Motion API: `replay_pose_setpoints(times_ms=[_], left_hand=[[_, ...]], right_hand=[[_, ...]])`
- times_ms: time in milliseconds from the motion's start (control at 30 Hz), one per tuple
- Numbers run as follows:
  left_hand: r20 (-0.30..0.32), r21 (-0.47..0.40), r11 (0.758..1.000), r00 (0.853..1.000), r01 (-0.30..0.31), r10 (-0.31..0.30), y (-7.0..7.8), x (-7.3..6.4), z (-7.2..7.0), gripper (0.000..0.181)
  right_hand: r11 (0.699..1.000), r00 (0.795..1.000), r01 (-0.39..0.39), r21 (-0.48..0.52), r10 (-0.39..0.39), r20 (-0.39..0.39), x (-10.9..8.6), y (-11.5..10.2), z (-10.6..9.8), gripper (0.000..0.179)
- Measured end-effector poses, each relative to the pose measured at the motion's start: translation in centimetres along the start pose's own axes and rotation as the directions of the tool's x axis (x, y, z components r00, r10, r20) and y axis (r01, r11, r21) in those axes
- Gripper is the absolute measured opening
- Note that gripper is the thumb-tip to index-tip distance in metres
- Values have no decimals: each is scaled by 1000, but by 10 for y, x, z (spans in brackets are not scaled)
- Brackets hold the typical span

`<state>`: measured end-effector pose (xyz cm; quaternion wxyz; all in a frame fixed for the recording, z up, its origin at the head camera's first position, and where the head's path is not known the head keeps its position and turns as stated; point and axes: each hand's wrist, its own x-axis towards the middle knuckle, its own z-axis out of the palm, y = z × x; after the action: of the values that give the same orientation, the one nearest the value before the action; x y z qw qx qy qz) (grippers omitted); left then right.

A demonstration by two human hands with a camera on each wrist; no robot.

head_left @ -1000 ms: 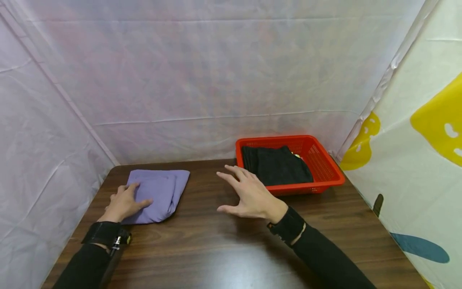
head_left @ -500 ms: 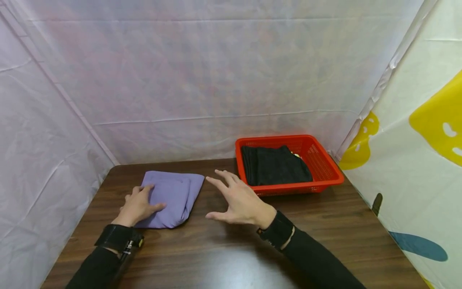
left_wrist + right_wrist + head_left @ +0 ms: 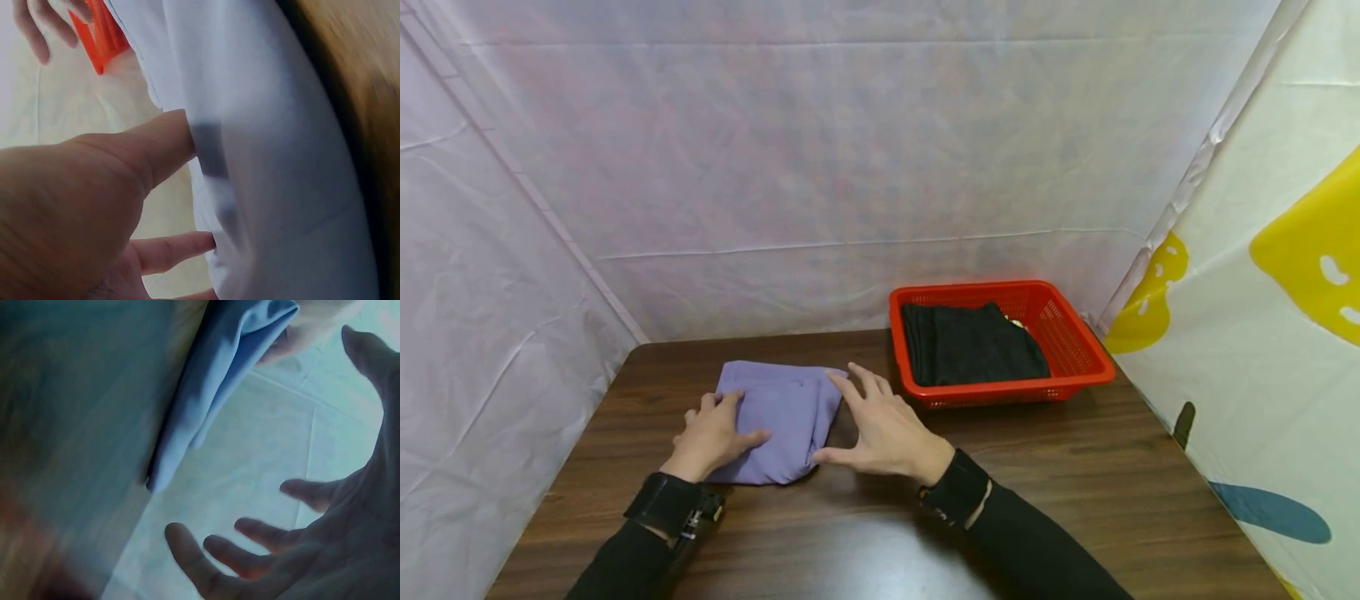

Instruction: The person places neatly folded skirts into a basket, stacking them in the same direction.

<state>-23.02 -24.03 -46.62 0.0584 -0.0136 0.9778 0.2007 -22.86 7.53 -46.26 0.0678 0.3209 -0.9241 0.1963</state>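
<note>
A folded purple cloth lies flat on the left half of the brown table. My left hand rests on its left side with thumb and fingers spread; in the left wrist view the thumb and a fingertip touch the fabric. At the cloth's right edge is my right hand, its fingers spread and holding nothing. The right wrist view has that hand apart from the cloth's layered folded edge. In the head view I cannot tell whether its fingertips touch the cloth.
A red plastic basket stands at the table's back right, with folded black cloth inside and a small pale item beside it. White fabric walls enclose the back and sides of the wooden table.
The purple cloth has slid to the right across the table along with my left hand. My right hand has moved left, from near the basket to the cloth's right edge.
</note>
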Motion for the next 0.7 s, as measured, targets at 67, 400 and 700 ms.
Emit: replay_pose_setpoints(times_ms=[67,400,700], left_hand=[[0,7,1000,1000,0,0,5,-2,2,99],[-10,9,1000,1000,-15,15,27,-9,16,97],[-9,17,1000,1000,-21,21,46,-14,20,97]], right_hand=[[999,999,-32,14,32,5,0,-1,3,121],[976,981,-194,101,191,39,0,-1,17,125],[935,939,-341,94,335,73,2,-3,18,129]])
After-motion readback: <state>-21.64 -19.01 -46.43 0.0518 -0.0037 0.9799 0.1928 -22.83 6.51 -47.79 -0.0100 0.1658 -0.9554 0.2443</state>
